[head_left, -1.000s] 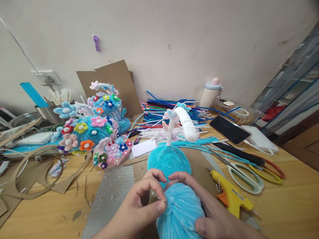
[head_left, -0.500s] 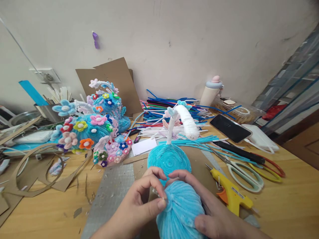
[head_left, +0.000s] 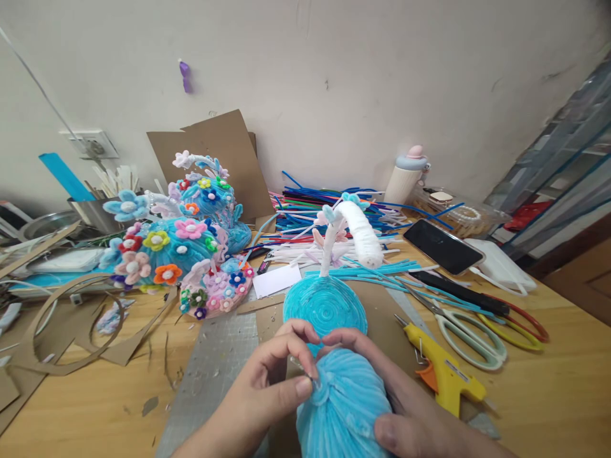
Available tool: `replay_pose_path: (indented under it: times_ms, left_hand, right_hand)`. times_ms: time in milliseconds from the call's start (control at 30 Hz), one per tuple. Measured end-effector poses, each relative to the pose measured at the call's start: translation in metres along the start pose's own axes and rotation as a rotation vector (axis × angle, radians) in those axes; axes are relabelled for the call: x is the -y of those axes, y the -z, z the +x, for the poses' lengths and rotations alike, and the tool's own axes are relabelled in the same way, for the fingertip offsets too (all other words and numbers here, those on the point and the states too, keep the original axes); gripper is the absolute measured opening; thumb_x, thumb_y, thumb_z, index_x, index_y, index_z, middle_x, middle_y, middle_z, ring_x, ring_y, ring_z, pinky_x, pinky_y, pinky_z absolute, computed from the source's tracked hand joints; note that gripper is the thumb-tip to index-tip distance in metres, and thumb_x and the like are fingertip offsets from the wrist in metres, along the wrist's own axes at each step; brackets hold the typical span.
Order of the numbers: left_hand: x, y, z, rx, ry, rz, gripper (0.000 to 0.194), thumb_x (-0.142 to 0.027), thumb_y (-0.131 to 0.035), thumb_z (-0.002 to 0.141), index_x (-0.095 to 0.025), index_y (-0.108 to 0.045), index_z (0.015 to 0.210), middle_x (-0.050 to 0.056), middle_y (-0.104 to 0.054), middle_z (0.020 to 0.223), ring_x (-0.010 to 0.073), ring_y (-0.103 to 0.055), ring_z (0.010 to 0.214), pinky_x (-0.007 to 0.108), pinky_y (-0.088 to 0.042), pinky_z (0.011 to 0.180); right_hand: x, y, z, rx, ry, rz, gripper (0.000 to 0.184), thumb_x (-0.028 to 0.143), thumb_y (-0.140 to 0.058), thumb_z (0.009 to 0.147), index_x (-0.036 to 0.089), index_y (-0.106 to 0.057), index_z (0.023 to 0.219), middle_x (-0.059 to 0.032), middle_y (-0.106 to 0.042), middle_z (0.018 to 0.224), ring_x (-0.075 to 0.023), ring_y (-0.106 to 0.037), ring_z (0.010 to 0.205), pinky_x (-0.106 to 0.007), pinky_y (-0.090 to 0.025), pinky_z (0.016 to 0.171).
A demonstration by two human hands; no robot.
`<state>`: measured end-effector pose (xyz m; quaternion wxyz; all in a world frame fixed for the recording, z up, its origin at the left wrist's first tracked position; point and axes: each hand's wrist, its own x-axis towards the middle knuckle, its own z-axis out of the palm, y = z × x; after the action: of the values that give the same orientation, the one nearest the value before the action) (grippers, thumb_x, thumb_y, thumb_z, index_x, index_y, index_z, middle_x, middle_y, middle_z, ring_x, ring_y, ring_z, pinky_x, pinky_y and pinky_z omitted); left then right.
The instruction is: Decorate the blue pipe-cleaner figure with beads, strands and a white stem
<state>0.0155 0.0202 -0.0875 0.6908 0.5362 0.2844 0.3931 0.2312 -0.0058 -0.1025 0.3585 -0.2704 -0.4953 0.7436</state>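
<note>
My right hand (head_left: 401,407) is wrapped round a light blue, fuzzy dome (head_left: 341,401) made of pipe cleaners laid side by side. At the dome's gathered tip, my left hand (head_left: 281,369) pinches something small between thumb and forefinger; a thin, pale end shows, but its kind cannot be made out. Just beyond the hands lies a coiled blue pipe-cleaner disc (head_left: 329,305). From its back edge rises a white wrapped stem (head_left: 360,235), curved over at the top and carrying small blue and pink flowers.
A yellow glue gun (head_left: 442,369) and green-handled scissors (head_left: 472,337) lie at right, near a phone (head_left: 443,247). Flower-covered blue lamp-like pieces (head_left: 174,254) stand at left by cardboard offcuts (head_left: 28,343). Pipe cleaners (head_left: 324,213) are heaped behind, beside a bottle (head_left: 405,178).
The dome has shifted and tilted very slightly in my right hand. My left fingertips have moved a little left and down at its tip. The whole view has drifted slightly.
</note>
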Motion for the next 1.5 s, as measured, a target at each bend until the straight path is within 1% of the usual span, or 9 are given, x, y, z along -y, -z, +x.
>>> replay_pose_path:
  times_ms: [133,400,667,767,900,1033,1167,1333,1500]
  left_hand:
    - [-0.002,0.002,-0.002,-0.008,-0.045,0.017,0.027,-0.047,-0.075,0.075,-0.027,-0.067,0.093,0.004,-0.050,0.114,0.0261,-0.040,0.117,0.034,-0.033,0.092]
    - [-0.008,0.002,0.000,-0.048,-0.049,0.188,0.019,-0.041,-0.072,0.080,-0.023,-0.067,0.077,0.006,-0.054,0.115,0.0266,-0.042,0.118,0.037,-0.032,0.096]
    - [-0.007,0.001,0.002,-0.018,-0.042,0.163,0.018,-0.040,-0.070,0.082,-0.023,-0.066,0.077,0.004,-0.054,0.111,0.0259,-0.046,0.115,0.038,-0.031,0.099]
    - [-0.006,0.003,0.001,-0.021,-0.064,0.152,0.018,-0.042,-0.071,0.081,-0.025,-0.067,0.087,0.004,-0.052,0.114,0.0263,-0.044,0.118,0.038,-0.031,0.100]
    - [-0.004,0.008,-0.001,-0.065,-0.159,0.154,0.041,-0.050,-0.074,0.075,-0.031,-0.063,0.109,0.003,-0.051,0.118,0.0271,-0.040,0.121,0.036,-0.029,0.103]
    - [-0.003,0.011,0.000,-0.205,-0.283,0.203,0.030,-0.050,-0.073,0.076,-0.032,-0.069,0.100,0.001,-0.053,0.111,0.0234,-0.043,0.114,0.031,-0.032,0.099]
    - [-0.004,0.012,0.001,-0.235,-0.324,0.265,0.027,-0.049,-0.075,0.075,-0.034,-0.073,0.097,0.002,-0.056,0.106,0.0218,-0.047,0.106,0.030,-0.037,0.094]
    - [-0.004,0.010,0.002,-0.251,-0.317,0.298,0.022,-0.047,-0.076,0.075,-0.035,-0.076,0.093,0.002,-0.058,0.101,0.0202,-0.051,0.099,0.030,-0.041,0.089]
    - [-0.005,0.009,0.003,-0.282,-0.324,0.297,0.017,-0.046,-0.077,0.074,-0.034,-0.077,0.087,0.002,-0.060,0.096,0.0188,-0.053,0.095,0.029,-0.042,0.086]
  right_hand:
    - [-0.002,0.001,-0.001,-0.011,-0.018,-0.007,0.084,0.062,-0.071,0.070,0.028,-0.034,0.136,-0.0111,-0.050,0.126,-0.0322,-0.055,0.110,-0.044,-0.044,0.088]
    - [0.000,0.002,-0.001,-0.003,-0.028,-0.034,0.080,0.061,-0.071,0.070,0.027,-0.037,0.135,-0.0111,-0.052,0.124,-0.0330,-0.056,0.108,-0.046,-0.045,0.088]
    - [0.000,0.001,0.000,-0.018,-0.010,-0.010,0.081,0.060,-0.072,0.070,0.028,-0.037,0.135,-0.0092,-0.052,0.116,-0.0337,-0.055,0.110,-0.048,-0.045,0.090]
    - [-0.003,0.001,-0.001,-0.032,-0.002,-0.041,0.083,0.060,-0.073,0.069,0.028,-0.036,0.136,-0.0104,-0.052,0.120,-0.0332,-0.055,0.110,-0.047,-0.044,0.090]
    - [-0.008,0.000,-0.002,-0.101,0.017,-0.073,0.090,0.053,-0.080,0.064,0.032,-0.031,0.137,-0.0113,-0.049,0.129,-0.0322,-0.056,0.109,-0.047,-0.045,0.092]
    - [-0.014,0.001,-0.003,-0.220,0.121,-0.287,0.089,0.048,-0.081,0.064,0.036,-0.032,0.137,-0.0094,-0.041,0.136,-0.0345,-0.049,0.120,-0.050,-0.042,0.099]
    - [-0.018,0.004,-0.003,-0.323,0.305,-0.621,0.084,0.050,-0.079,0.067,0.040,-0.033,0.137,-0.0067,-0.033,0.142,-0.0387,-0.037,0.131,-0.057,-0.031,0.108]
    - [-0.015,0.003,0.001,-0.322,0.436,-0.810,0.081,0.057,-0.075,0.070,0.040,-0.033,0.137,-0.0068,-0.039,0.138,-0.0385,-0.039,0.129,-0.056,-0.033,0.107]
    - [-0.011,0.000,0.002,-0.317,0.475,-0.881,0.080,0.060,-0.073,0.071,0.039,-0.034,0.137,-0.0074,-0.044,0.136,-0.0371,-0.044,0.127,-0.053,-0.038,0.105]
